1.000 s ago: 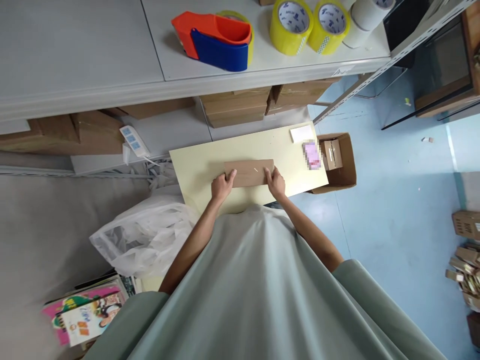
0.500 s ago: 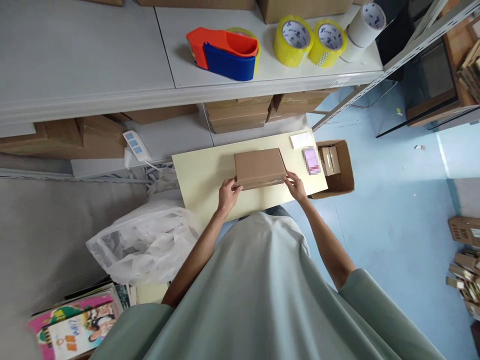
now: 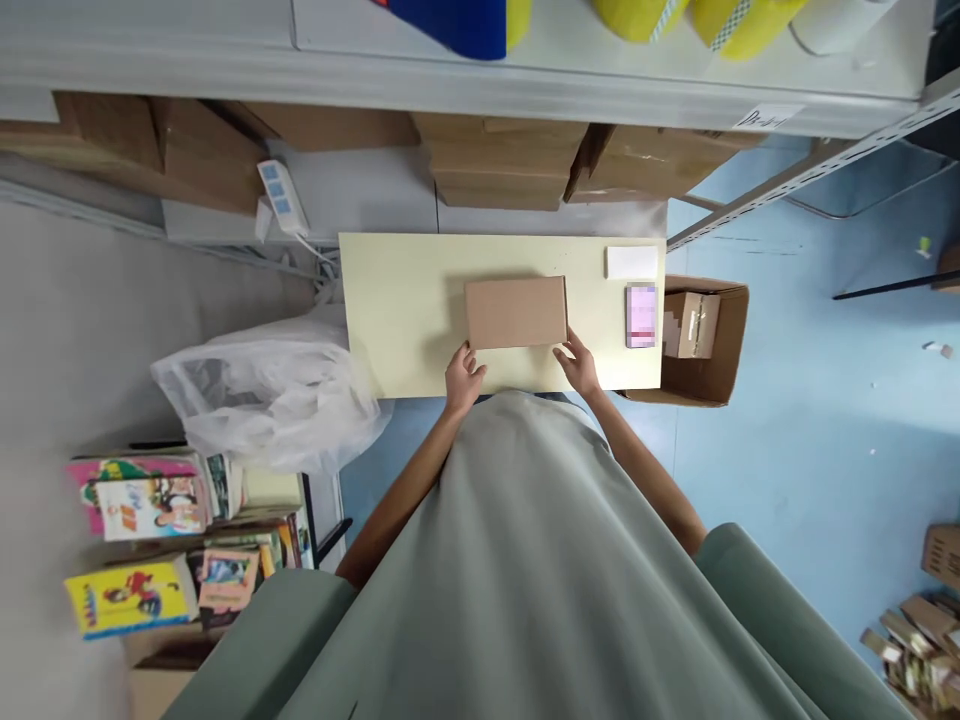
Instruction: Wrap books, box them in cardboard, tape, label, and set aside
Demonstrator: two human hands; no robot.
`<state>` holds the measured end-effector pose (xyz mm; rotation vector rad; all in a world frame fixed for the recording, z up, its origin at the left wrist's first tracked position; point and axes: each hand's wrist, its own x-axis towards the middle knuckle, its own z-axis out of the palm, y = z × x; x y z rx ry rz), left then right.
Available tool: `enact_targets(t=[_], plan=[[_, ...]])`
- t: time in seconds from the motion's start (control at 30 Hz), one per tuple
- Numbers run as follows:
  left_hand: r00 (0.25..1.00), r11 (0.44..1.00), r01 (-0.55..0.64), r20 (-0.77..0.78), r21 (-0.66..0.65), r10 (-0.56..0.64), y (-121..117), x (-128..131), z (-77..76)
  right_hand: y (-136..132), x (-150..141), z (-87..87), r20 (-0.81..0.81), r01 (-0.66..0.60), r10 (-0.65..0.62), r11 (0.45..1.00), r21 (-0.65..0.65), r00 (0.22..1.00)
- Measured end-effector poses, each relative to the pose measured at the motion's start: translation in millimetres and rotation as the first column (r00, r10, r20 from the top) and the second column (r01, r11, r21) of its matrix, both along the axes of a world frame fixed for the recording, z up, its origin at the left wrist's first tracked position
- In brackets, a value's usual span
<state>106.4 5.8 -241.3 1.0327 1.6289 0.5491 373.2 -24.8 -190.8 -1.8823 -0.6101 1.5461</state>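
A closed brown cardboard box (image 3: 516, 313) is over the middle of the pale yellow tabletop (image 3: 405, 330), its long side towards me. My left hand (image 3: 464, 380) has its fingertips on the box's near left corner, the thumb pointing inward below the front edge. At the near right corner, my right hand (image 3: 577, 364) lays its fingers along the short side, with its thumb just off the front edge. Between them the two hands hold the box. The box's underside is hidden, so I cannot tell if it rests fully on the tabletop.
Right on the tabletop lie a white slab (image 3: 631, 263) and a blurred pink pack (image 3: 641, 316). An open carton (image 3: 733, 345) stands beyond the right edge. A shelf (image 3: 225, 70) with tape rolls (image 3: 746, 22) crosses above. White plastic bags (image 3: 277, 390) and books (image 3: 150, 508) are left.
My view has tipped downward and turned, so the shelf sits higher in the picture. The box shows less of its front side, and both thumbs have come away from its front edge.
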Motion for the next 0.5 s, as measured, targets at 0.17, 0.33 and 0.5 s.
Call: enact_targets(t=[0.17,0.33,0.5], plan=[[0.978,0.976,-0.209,-0.012,-0.063,0.209,-12,38,-1.7,4,15,-7.0,0.018,-0.137,0.136,0.983,0.124,0.991],[0.961,0.957,-0.274,-0.056,-0.092,0.27,3,54,3.0,6,21,-11.4,-0.037,-0.21,0.216,0.971,0.11,0.976],[0.91,0.891,-0.412,-0.133,-0.192,0.392,32,57,9.3,7,20,-20.4,0.058,-0.25,0.245,0.963,0.099,0.968]])
